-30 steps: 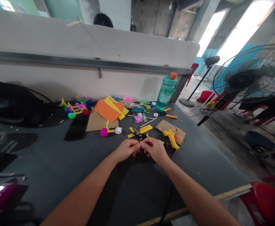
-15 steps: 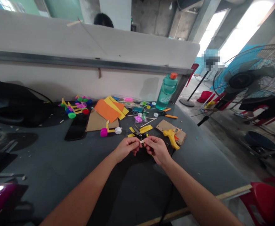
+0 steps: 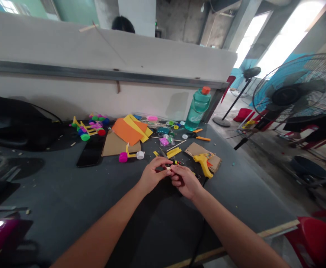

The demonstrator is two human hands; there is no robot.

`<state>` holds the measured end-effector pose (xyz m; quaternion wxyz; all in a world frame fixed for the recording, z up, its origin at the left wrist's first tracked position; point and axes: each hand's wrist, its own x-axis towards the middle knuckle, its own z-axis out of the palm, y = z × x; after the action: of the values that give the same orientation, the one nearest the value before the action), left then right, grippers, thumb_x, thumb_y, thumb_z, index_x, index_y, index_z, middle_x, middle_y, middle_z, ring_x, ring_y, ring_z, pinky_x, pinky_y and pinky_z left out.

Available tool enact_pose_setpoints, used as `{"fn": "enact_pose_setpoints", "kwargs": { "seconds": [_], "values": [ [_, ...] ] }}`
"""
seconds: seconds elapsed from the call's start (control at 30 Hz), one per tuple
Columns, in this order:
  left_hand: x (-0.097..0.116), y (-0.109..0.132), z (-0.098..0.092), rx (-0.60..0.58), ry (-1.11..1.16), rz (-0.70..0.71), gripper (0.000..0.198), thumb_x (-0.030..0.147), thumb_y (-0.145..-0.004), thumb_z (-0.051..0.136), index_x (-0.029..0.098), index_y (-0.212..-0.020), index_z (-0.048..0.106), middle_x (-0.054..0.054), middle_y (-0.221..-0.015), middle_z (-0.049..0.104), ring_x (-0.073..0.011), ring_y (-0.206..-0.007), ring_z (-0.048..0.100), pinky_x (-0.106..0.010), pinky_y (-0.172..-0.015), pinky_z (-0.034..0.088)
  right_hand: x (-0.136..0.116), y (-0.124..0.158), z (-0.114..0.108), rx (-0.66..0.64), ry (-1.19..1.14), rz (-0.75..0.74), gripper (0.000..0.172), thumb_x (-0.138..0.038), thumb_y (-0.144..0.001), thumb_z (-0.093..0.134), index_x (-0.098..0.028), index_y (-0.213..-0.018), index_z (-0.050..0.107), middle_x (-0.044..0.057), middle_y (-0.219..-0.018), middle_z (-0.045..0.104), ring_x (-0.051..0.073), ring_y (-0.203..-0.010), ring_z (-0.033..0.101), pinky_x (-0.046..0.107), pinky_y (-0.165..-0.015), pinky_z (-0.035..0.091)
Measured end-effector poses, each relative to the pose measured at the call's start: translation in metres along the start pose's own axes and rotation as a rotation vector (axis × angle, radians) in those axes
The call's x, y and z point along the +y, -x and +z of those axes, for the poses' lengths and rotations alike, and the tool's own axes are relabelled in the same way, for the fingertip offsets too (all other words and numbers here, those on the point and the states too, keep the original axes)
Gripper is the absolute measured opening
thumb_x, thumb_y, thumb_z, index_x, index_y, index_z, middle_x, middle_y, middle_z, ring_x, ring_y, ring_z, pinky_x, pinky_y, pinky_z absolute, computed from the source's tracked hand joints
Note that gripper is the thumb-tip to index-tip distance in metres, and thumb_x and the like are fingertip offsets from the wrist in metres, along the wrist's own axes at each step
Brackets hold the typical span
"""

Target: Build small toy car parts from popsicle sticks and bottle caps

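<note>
**Held item:** small pale stick piece (image 3: 168,168), raised just above the dark grey worktop (image 3: 68,193), near its middle, between the two hands.

**Left hand** (image 3: 152,174): grip pressed together, thumb and fingertips pinching the left end of the stick piece.

**Right hand** (image 3: 184,179): grip closed, fingers curled, pinching the right end of the same piece. The fingertips of the two hands almost meet.

**Just beyond the hands:** loose yellow foam strips (image 3: 173,152) and tiny dark scraps, too small to identify.

**To the right:** yellow hot-glue gun (image 3: 203,162), lying on a brown cardboard offcut (image 3: 195,148). Its black cord runs toward the near edge under the right forearm.

**To the left:**
- pink and white bottle caps on a yellow stick axle (image 3: 129,155)
- flat brown cardboard sheet (image 3: 112,146)
- black phone (image 3: 90,152), face up

**Far edge, by the grey partition:**
- orange and yellow foam sheets (image 3: 126,130), stacked
- stick frame with coloured bottle caps (image 3: 89,126)
- orange-handled scissors (image 3: 198,135)
- teal water bottle with orange cap (image 3: 198,108), upright at the corner

**Off the worktop, right:** blue-caged standing fan (image 3: 294,89).
</note>
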<state>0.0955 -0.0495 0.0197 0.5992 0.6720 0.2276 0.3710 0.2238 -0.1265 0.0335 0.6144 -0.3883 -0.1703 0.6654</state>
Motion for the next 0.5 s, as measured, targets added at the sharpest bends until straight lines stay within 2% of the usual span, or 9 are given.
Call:
{"fn": "enact_pose_setpoints", "kwargs": {
  "seconds": [0.1, 0.17, 0.23, 0.33, 0.4, 0.5],
  "values": [
    [0.0019, 0.0004, 0.0033, 0.046, -0.051, 0.091, 0.016, 0.026, -0.071, 0.068, 0.021, -0.085, 0.072, -0.007, -0.101, 0.062, -0.0188, -0.095, 0.058, -0.031, -0.084, 0.048, 0.0016, 0.0008, 0.0019, -0.012, -0.019, 0.025, 0.021, -0.024, -0.067, 0.074, -0.012, -0.072, 0.058, -0.003, -0.060, 0.051, 0.001, -0.044, 0.035, 0.010, -0.035, 0.021],
    [0.0032, 0.0009, 0.0040, 0.079, -0.046, 0.090, 0.012, 0.026, -0.072, 0.067, 0.020, -0.081, 0.073, -0.007, -0.097, 0.064, -0.0188, -0.093, 0.060, -0.032, -0.087, 0.046, 0.0030, 0.0008, 0.0023, -0.003, 0.044, 0.015, 0.022, -0.027, -0.067, 0.073, -0.013, -0.071, 0.057, -0.003, -0.060, 0.051, 0.001, -0.043, 0.036, 0.011, -0.034, 0.021],
    [0.0036, 0.0011, 0.0042, 0.112, -0.042, 0.079, 0.011, 0.026, -0.072, 0.067, 0.020, -0.078, 0.073, -0.006, -0.094, 0.066, -0.0188, -0.091, 0.060, -0.031, -0.084, 0.047, 0.0037, 0.0006, 0.0020, 0.034, 0.204, -0.040, 0.024, -0.034, -0.069, 0.070, -0.014, -0.071, 0.057, -0.003, -0.060, 0.052, 0.002, -0.041, 0.035, 0.012, -0.033, 0.022],
    [0.0020, 0.0013, 0.0046, 0.156, -0.019, 0.018, 0.013, 0.028, -0.073, 0.065, 0.018, -0.078, 0.071, -0.005, -0.089, 0.069, -0.0170, -0.079, 0.062, -0.028, -0.073, 0.050, 0.0023, 0.0012, 0.0011, 0.196, 0.562, -0.263, 0.024, -0.039, -0.072, 0.065, -0.016, -0.075, 0.060, -0.002, -0.060, 0.056, 0.005, -0.041, 0.040, 0.016, -0.034, 0.028],
    [0.0005, 0.0017, 0.0051, 0.165, -0.046, -0.037, 0.013, 0.029, -0.073, 0.064, 0.018, -0.078, 0.070, -0.003, -0.080, 0.069, -0.0154, -0.069, 0.061, -0.026, -0.065, 0.049, 0.0003, 0.0028, 0.0013, 0.281, 0.755, -0.449, 0.021, -0.037, -0.072, 0.064, -0.017, -0.079, 0.062, -0.001, -0.064, 0.060, 0.008, -0.048, 0.048, 0.019, -0.042, 0.037],
    [-0.0001, 0.0025, 0.0048, 0.141, -0.198, -0.039, 0.011, 0.028, -0.072, 0.065, 0.019, -0.076, 0.070, 0.000, -0.070, 0.067, -0.0156, -0.066, 0.060, -0.024, -0.063, 0.045, -0.0018, 0.0054, 0.0030, 0.268, 0.919, -0.605, 0.014, -0.032, -0.073, 0.063, -0.020, -0.079, 0.064, 0.001, -0.071, 0.064, 0.013, -0.061, 0.057, 0.025, -0.059, 0.046]
  ]
}}
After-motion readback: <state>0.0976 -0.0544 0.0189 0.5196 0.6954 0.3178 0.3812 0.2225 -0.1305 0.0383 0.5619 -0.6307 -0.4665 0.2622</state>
